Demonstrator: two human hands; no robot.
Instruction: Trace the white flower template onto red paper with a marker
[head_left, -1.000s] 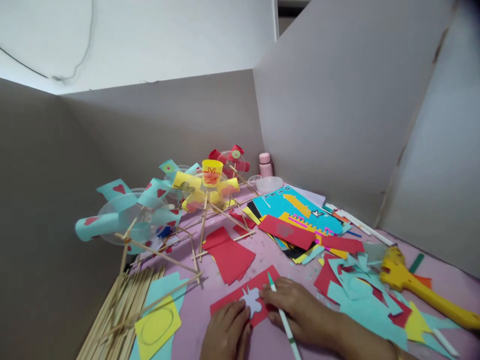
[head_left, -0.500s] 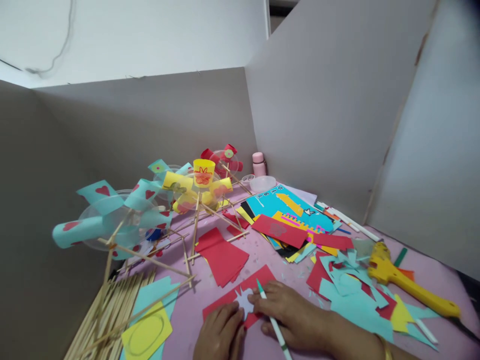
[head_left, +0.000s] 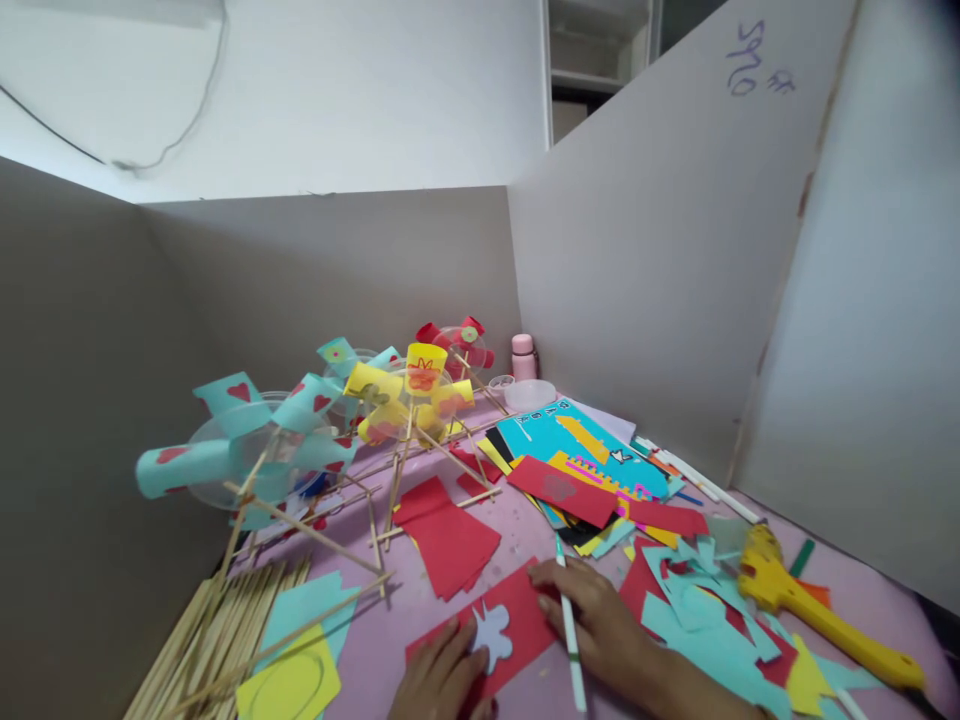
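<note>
My left hand [head_left: 442, 672] lies on the left part of a red paper strip [head_left: 526, 592]. Its fingers are stretched out, with the tips at the left edge of a pale lilac butterfly-shaped cutout [head_left: 495, 637] lying on the strip. My right hand [head_left: 592, 615] holds a white marker [head_left: 571, 635] between its fingers. The marker's green tip points up and away, off the paper. Fingertips of that hand rest at the strip's right end, apart from the cutout. A loose stack of red paper pieces [head_left: 444, 535] lies just beyond.
Paper pinwheels on stick stands [head_left: 247, 440] fill the left, beside bundled sticks [head_left: 217, 630] and a yellow sheet [head_left: 289, 675]. At right are blue paper scraps [head_left: 697, 630] and a yellow glue gun [head_left: 817, 615]. Printed sheets [head_left: 585, 440] and a pink bottle [head_left: 523, 358] stand farther back.
My right hand has lifted off the butterfly cutout and shifted right with the marker, uncovering the cutout. My left hand stays at the strip's left. The camera view has tilted up.
</note>
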